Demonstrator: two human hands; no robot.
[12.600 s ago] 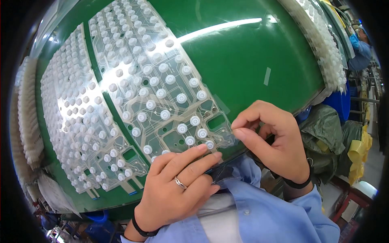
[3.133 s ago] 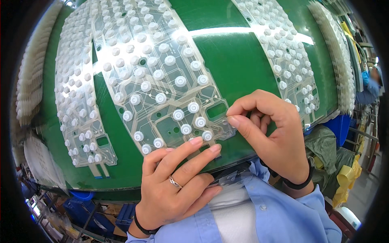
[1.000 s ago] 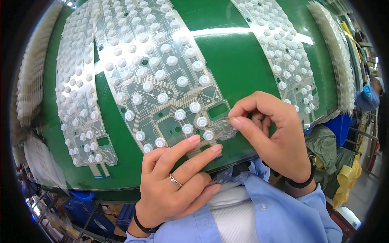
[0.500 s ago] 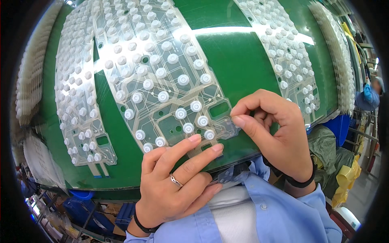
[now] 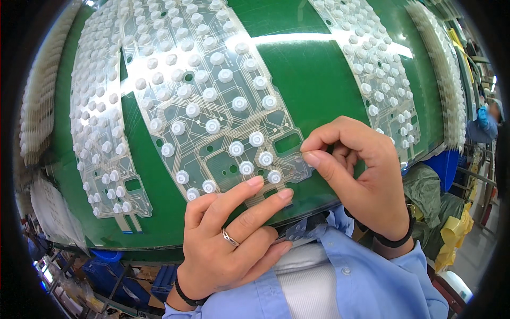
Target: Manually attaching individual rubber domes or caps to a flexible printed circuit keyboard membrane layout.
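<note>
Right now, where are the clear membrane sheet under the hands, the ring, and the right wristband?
clear membrane sheet (image 5: 212,106), head view, its middle among the white domes.
ring (image 5: 230,237), head view, band on a left-hand finger.
right wristband (image 5: 399,240), head view, black band at the wrist's outer side.

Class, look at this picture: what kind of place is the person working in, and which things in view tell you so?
Most likely a factory assembly line. Clear membrane sheets dotted with white rubber domes lie in rows on a green belt. The left hand presses one sheet's edge, the right hand pinches at it. Another worker sits farther along.
</note>
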